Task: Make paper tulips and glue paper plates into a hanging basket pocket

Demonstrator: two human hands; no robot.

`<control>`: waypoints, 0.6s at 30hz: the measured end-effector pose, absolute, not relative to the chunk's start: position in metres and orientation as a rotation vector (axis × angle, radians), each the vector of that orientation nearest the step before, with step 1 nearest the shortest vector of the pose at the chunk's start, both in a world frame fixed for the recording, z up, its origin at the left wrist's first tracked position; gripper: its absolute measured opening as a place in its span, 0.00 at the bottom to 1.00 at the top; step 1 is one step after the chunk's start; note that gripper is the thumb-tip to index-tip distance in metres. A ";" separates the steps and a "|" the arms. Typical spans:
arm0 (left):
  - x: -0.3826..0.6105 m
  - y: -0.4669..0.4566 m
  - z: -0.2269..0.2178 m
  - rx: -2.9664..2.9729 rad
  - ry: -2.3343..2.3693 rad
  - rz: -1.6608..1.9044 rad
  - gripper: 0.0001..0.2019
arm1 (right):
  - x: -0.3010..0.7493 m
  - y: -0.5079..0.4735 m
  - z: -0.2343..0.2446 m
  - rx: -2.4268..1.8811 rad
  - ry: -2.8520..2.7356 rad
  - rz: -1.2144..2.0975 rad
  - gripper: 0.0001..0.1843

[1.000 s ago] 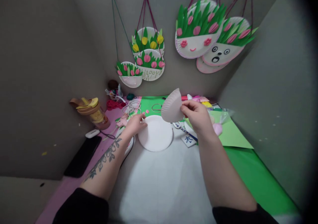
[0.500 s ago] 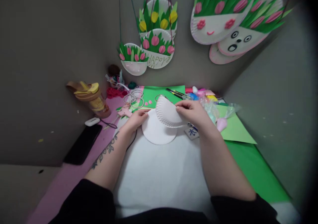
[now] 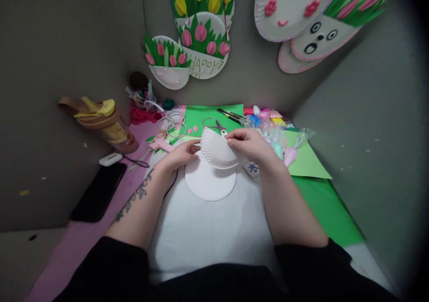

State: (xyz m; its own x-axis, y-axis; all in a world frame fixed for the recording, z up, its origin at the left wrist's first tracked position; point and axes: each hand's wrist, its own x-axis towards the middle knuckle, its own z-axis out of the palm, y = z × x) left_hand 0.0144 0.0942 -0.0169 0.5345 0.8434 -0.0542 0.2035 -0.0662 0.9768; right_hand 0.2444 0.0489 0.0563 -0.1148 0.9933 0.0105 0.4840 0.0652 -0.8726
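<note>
Pinched in my right hand (image 3: 248, 143) is the cut straight edge of a half paper plate (image 3: 217, 152) with a ribbed rim, held tilted. Under it, a round white paper plate (image 3: 211, 186) lies on the white work surface, its far part covered by the half plate. My left hand (image 3: 185, 153) is at the left edge of both plates, thumb and fingers apart. Whether its fingertips touch the half plate I cannot tell. Beyond the half plate lie scissors (image 3: 222, 131).
A pink glue gun (image 3: 160, 142) and tape rings (image 3: 176, 130) lie left of the plates. A cup (image 3: 117, 130) and phone (image 3: 98, 192) are farther left. Bagged clay (image 3: 276, 145) and green paper (image 3: 310, 161) lie right. Decorated plates (image 3: 204, 54) hang on the wall.
The half plate has come left and a little lower over the round plate. My left hand has loosened from the round plate's edge, its fingers now nearer the half plate. The view has tilted down.
</note>
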 end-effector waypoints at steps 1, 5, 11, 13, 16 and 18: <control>0.013 0.094 -0.016 1.563 0.872 0.659 0.30 | 0.242 0.048 0.057 -1.516 -1.737 0.975 0.10; 0.013 0.095 -0.019 1.408 1.004 0.761 0.31 | 0.232 0.047 0.054 -1.603 -1.945 1.006 0.10; 0.013 0.097 -0.027 1.227 1.091 0.781 0.29 | 0.214 0.056 0.026 -1.639 -2.169 1.075 0.10; 0.011 0.097 -0.028 1.226 1.092 0.762 0.27 | 0.209 0.057 0.017 -1.679 -2.169 1.134 0.10; 0.008 0.098 -0.028 1.208 1.058 0.737 0.26 | 0.202 0.057 0.007 -1.728 -2.146 1.202 0.10; 0.007 0.099 -0.030 1.185 1.043 0.734 0.26 | 0.200 0.057 0.002 -1.745 -2.145 1.213 0.11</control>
